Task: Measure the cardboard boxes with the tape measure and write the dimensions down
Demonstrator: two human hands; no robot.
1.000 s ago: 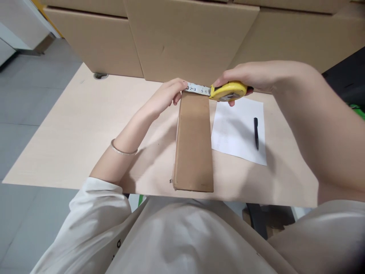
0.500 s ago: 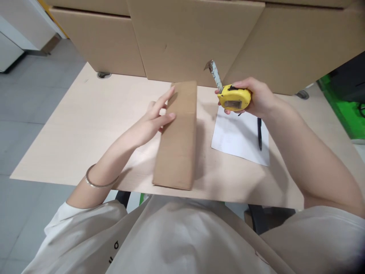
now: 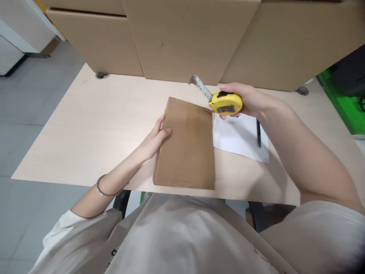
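A flat brown cardboard box (image 3: 186, 148) lies on its broad side near the front edge of the table. My left hand (image 3: 155, 140) grips its left side, thumb on the top face and the other fingers along or behind the edge, partly hidden. In my right hand (image 3: 242, 99) is a yellow tape measure (image 3: 226, 103), held above the box's far right corner. A short length of worn white blade with a metal hook sticks out of it toward the upper left. Under that hand lies a white sheet of paper (image 3: 239, 139), partly covered by the box and hand.
A black pen (image 3: 258, 133) rests on the paper. Large cardboard boxes (image 3: 182, 42) stand along the back of the light wooden table (image 3: 85, 133). Two round cable holes sit near the back corners. Grey floor tiles show at the left, something green at the right.
The box has tipped from its narrow side onto its broad face. My left hand has slid down and closed on its left edge. My right hand with the tape measure has moved left.
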